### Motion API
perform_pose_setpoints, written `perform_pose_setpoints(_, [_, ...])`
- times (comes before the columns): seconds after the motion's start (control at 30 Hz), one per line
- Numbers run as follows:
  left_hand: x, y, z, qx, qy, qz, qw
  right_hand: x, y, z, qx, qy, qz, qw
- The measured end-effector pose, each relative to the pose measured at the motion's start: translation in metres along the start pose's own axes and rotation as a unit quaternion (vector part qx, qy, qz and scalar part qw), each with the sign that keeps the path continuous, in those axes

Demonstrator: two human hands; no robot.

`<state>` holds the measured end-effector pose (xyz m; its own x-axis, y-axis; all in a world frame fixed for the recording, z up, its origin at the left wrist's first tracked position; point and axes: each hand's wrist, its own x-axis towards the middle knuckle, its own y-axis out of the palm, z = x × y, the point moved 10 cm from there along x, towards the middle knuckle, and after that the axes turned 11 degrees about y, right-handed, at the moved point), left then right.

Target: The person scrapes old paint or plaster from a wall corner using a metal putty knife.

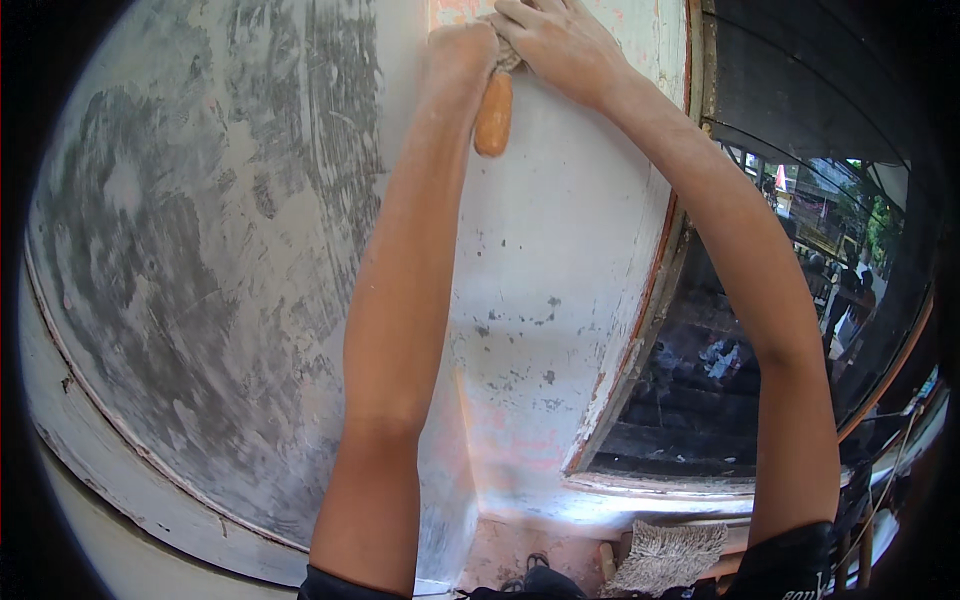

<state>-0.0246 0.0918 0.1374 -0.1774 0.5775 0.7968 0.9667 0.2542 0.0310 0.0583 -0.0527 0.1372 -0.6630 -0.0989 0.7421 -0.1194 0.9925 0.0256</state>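
High at the top of the view, my left hand is closed in a fist against the wall corner. A tool with a rounded orange-brown wooden handle sticks down beside this fist; its working end is hidden. Between both hands is a bunched beige rag, its surface rough and crumpled. My right hand bends its fingers over the rag, with the fingertips partly beyond the upper edge. Behind the hands stands a pale wall strip with worn paint, chips and pinkish patches.
A wide grey, patchily coated wall panel fills the left. To the right is a dark reflective window in a peeling frame. Far below are a shaggy mat and a reddish floor with a foot.
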Motion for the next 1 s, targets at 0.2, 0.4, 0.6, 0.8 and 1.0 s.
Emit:
perform_pose_setpoints(0.2, [-0.020,0.001,0.007,0.018,0.083,-0.012,0.996,-0.013,0.007,0.012,-0.019,-0.022,0.036,0.999])
perform_pose_setpoints(0.4, [0.020,-0.004,-0.006,0.060,0.107,0.014,0.992,0.010,0.004,0.004,-0.026,0.011,-0.013,1.000])
perform_pose_setpoints(0.6, [0.006,0.009,-0.023,0.144,0.174,0.000,0.974,0.001,0.018,-0.004,-0.017,-0.010,0.053,0.998])
perform_pose_setpoints(0.8, [0.023,0.010,0.002,0.293,0.251,0.060,0.920,0.002,0.013,0.013,-0.031,-0.008,-0.012,0.999])
perform_pose_setpoints(1.0, [-0.200,-0.070,0.017,-0.026,0.138,-0.113,0.984,-0.090,-0.064,0.104,0.103,0.120,0.058,0.986])
